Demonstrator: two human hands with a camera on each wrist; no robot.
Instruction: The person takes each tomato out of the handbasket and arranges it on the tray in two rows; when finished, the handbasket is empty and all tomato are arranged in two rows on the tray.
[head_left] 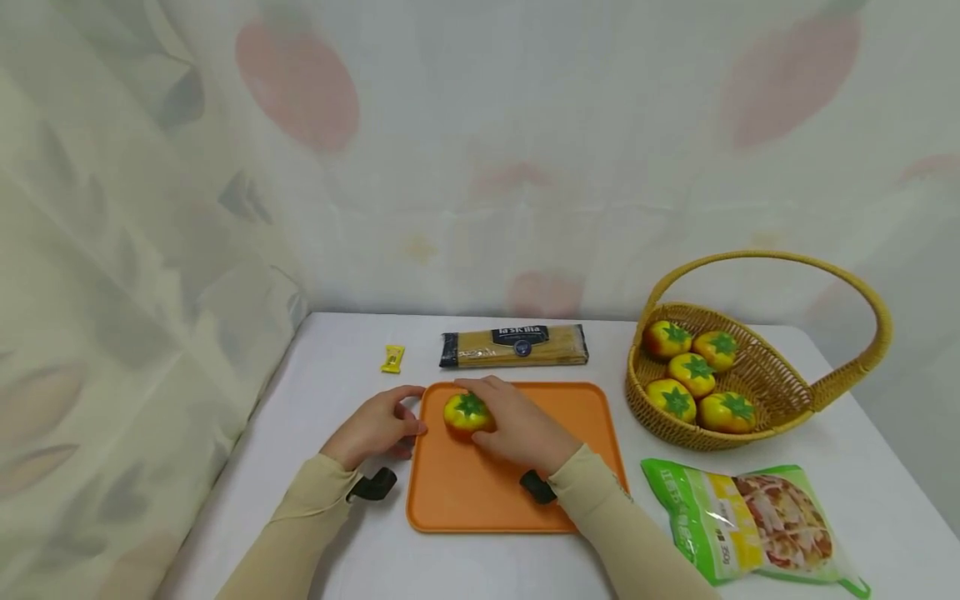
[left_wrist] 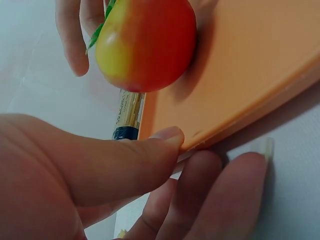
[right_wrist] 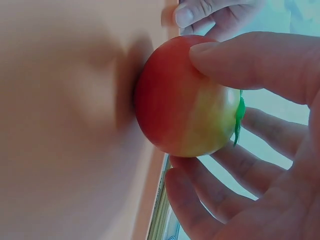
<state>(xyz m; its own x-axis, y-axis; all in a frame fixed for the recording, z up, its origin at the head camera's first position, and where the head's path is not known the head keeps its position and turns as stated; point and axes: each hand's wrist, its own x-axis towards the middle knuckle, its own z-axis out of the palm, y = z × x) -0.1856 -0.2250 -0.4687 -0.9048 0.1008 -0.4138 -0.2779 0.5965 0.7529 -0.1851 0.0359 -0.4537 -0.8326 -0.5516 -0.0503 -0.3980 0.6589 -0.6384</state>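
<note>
A red and yellow tomato [head_left: 467,414] with a green leafy top sits over the upper left part of an orange tray [head_left: 510,492]. My right hand [head_left: 525,425] grips it, thumb on one side and fingers curled round the other, as the right wrist view shows on the tomato [right_wrist: 185,100]. At the tray's left edge, my left hand [head_left: 382,427] pinches the rim. Its thumb [left_wrist: 155,150] lies on top of the rim, and the other fingers curl below the edge in the left wrist view.
A wicker basket [head_left: 780,367] with a tall handle holds several similar tomatoes [head_left: 692,374] at the right. Behind the tray lie a pack of spaghetti [head_left: 517,347] and a small yellow wrapped candy [head_left: 392,359]. A green food bag [head_left: 750,521] lies at the front right.
</note>
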